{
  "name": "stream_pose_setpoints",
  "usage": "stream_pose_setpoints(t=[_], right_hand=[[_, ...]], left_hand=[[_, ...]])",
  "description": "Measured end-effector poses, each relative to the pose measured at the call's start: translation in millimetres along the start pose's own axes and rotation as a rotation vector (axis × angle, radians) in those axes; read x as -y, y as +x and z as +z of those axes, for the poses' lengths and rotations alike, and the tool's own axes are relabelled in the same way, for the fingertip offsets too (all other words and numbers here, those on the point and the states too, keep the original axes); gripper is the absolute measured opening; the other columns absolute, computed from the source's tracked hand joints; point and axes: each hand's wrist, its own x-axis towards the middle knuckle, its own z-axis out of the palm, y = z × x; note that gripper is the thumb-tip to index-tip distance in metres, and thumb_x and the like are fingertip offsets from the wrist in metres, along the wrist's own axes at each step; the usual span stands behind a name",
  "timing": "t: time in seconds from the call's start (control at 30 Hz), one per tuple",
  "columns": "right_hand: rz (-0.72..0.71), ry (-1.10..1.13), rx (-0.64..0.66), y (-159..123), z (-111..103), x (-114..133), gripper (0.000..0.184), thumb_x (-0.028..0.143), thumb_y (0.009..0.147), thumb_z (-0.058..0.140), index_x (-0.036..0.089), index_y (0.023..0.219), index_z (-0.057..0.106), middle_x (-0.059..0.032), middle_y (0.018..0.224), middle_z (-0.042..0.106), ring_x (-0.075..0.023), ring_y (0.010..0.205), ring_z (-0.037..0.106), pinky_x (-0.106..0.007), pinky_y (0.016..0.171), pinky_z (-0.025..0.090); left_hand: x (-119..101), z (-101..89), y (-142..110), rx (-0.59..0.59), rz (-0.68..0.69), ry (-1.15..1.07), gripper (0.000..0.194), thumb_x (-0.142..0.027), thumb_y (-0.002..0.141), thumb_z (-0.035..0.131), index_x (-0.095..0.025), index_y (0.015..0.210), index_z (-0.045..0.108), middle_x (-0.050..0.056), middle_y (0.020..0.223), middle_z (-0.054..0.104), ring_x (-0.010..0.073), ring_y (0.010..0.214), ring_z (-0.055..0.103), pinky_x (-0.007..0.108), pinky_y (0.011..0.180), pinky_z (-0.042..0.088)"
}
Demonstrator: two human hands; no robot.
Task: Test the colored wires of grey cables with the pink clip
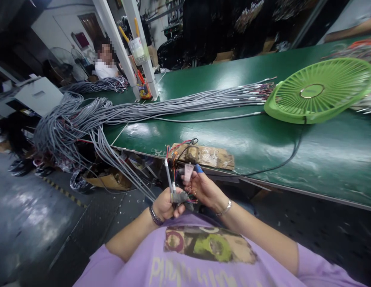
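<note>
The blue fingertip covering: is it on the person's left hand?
No, the blue covering is on a digit of the right hand, while the left hand grips a gray cable.

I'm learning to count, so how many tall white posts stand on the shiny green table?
2. One tall white post is on the left, nearer the person in a white top; the right-hand post is close beside it. Others could be hidden.

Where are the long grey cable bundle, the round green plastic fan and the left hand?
Long grey cable bundle (161,107), head view: on its straight run.
Round green plastic fan (312,91), head view: hub at the centre.
Left hand (165,204), head view: back of the hand.
</note>
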Motion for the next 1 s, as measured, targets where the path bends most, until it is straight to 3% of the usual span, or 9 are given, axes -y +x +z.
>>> stream_pose_setpoints(t=[0.27,0.43,0.63,1.0], right_hand=[[-0.127,-0.143,-0.044,0.1,3.5,1.5,0.033,0.047,0.067,0.076,0.017,0.079,0.071,-0.0012,0.069,0.064,-0.0104,0.059,0.052,-0.021,0.051,0.041],[-0.127,-0.105,-0.045,2.1,4.3,-0.1,0.034,0.050,0.068,0.075,0.017,0.077,0.071,-0.0014,0.066,0.064,-0.0111,0.057,0.053,-0.021,0.049,0.041],[-0.108,-0.021,-0.042,4.5,7.5,-2.3,0.040,0.050,0.055,0.083,0.017,0.076,0.072,0.0021,0.060,0.062,-0.0093,0.052,0.049,-0.022,0.049,0.040],[-0.128,-0.005,-0.057,7.7,7.1,-6.2,0.035,0.047,0.059,0.082,0.017,0.075,0.071,0.0005,0.063,0.064,-0.0114,0.058,0.053,-0.023,0.054,0.041]], left_hand=[[-3.7,-4.5,0.8,0.004,0.068,-0.041,0.036,-0.042,0.056,0.080,-0.012,0.061,0.061,0.000,0.034,0.053,0.0091,0.021,0.038,0.018,0.027,0.019],[-8.5,-8.3,9.8,0.110,0.051,-0.130,0.028,-0.035,0.058,0.078,-0.012,0.063,0.063,0.001,0.035,0.054,0.0088,0.022,0.038,0.018,0.028,0.020],[-10.4,-9.0,14.0,0.171,0.051,-0.162,0.022,-0.030,0.061,0.075,-0.011,0.064,0.064,0.002,0.037,0.055,0.0081,0.023,0.038,0.018,0.030,0.022],[-8.4,-9.1,15.3,0.129,0.007,-0.168,0.023,-0.030,0.059,0.077,-0.012,0.062,0.063,0.000,0.034,0.052,0.0082,0.022,0.038,0.017,0.028,0.020]])
